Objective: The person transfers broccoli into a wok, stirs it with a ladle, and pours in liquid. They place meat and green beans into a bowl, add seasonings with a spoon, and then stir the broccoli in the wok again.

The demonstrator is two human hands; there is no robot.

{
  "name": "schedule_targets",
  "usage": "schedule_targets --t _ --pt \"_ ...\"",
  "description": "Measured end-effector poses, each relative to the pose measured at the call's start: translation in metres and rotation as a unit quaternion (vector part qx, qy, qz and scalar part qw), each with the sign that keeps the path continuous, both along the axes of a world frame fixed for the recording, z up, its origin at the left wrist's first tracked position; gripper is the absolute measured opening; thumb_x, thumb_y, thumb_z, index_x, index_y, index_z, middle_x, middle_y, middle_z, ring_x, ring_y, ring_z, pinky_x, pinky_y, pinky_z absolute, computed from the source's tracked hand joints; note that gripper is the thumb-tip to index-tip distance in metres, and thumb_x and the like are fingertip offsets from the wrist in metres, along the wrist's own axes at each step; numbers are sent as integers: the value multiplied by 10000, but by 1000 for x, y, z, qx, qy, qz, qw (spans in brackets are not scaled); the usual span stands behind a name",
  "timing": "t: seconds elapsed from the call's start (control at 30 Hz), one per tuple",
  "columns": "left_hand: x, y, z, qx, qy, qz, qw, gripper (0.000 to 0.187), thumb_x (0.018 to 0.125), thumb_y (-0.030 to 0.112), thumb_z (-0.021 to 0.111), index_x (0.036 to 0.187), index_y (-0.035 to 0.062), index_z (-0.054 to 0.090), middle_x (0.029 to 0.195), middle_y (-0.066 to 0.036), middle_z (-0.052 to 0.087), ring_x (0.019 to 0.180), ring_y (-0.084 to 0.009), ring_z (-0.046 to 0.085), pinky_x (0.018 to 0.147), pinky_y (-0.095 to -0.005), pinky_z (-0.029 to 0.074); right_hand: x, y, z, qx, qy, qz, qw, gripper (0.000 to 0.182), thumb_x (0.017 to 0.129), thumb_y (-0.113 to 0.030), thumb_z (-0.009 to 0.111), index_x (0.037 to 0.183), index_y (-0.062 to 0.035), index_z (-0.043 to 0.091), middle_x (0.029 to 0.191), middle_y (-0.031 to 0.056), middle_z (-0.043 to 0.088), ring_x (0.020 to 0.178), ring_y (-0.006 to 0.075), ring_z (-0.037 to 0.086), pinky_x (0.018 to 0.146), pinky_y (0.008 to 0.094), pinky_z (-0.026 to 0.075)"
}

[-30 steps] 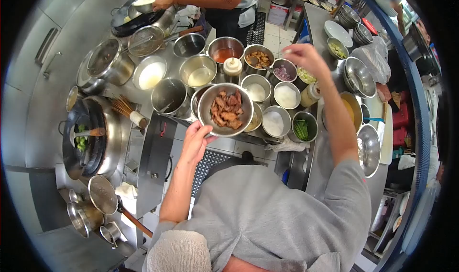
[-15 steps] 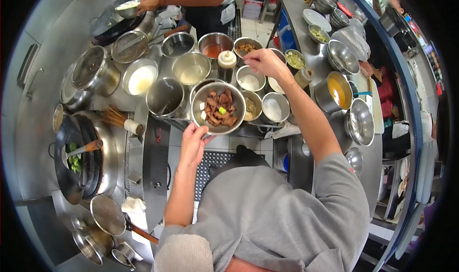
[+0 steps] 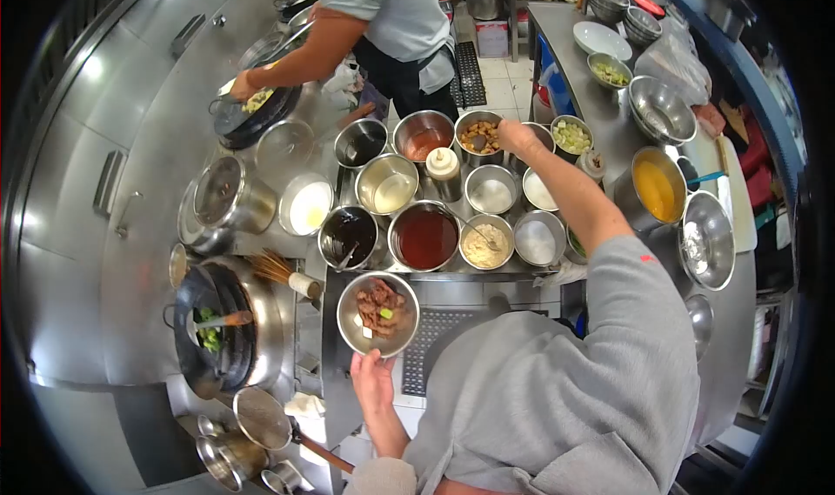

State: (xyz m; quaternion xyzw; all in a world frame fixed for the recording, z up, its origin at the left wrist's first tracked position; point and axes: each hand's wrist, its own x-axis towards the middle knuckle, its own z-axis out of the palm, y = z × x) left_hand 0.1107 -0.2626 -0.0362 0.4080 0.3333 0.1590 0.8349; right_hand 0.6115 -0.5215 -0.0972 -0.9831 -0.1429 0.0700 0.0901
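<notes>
My left hand (image 3: 374, 382) grips the near rim of a steel bowl (image 3: 377, 314) with cooked brown meat, white pieces and a green piece in it. My right hand (image 3: 519, 138) is at the right edge of a steel pot of brown chunks (image 3: 479, 137); its fingertips are hidden. Close by stand a squeeze bottle (image 3: 444, 166), a pot of chopped pale green vegetable (image 3: 571, 137) and a container of white powder (image 3: 490, 190). Beyond the held bowl are pots of dark red sauce (image 3: 424, 237) and black sauce (image 3: 348, 237).
At the left, a wok (image 3: 209, 334) holds greens and a ladle, beside a bamboo brush (image 3: 300, 284). A co-worker (image 3: 383, 25) works over another wok (image 3: 261, 108). On the right counter are steel bowls (image 3: 706, 240) and a pot of yellow liquid (image 3: 658, 189).
The held bowl has moved back toward my body, uncovering the red sauce pot. My right hand has moved to the pot of brown chunks. The co-worker leans further over the wok.
</notes>
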Motion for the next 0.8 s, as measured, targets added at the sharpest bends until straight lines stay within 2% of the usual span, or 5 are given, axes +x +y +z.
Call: schedule_targets --t 0.2,0.27,0.37,0.53,0.8 --pt "-1 -19 0 -4 17 66 998 436 803 -35 501 1236 -25 449 1192 -169 543 1014 -259 595 833 -400 545 -20 0 22 34 18 2 999 234 785 -120 542 933 3 676 936 226 669 924 333 658 797 429 529" --pt "3 -14 0 2 23 44 999 435 801 -33 503 1232 -28 449 1186 -169 546 1013 -260 596 832 -398 546 -17 3 8 81 11 -34 996 229 775 -118 546 908 7 684 865 233 671 869 348 668 752 425 541" --pt "20 -5 7 20 13 2 1000 430 798 -30 507 1224 -34 448 1173 -169 554 1007 -257 600 831 -395 548 -8 -8 -7 65 15 32 997 217 769 -107 548 882 15 686 832 243 666 845 351 672 735 422 545" --pt "34 2 10 16 -2 -11 1000 427 797 -25 508 1219 -46 446 1172 -173 559 1010 -252 603 857 -399 536 -28 11 -11 127 -25 -57 990 206 764 -124 574 863 16 687 878 242 666 867 338 669 771 441 534" --pt "44 3 2 6 0 -63 998 451 800 -29 482 1249 -30 441 1194 -164 547 1021 -258 596 851 -409 546 -43 24 -18 177 -50 -71 980 161 726 -69 571 789 34 677 797 270 648 804 381 661 710 447 536"
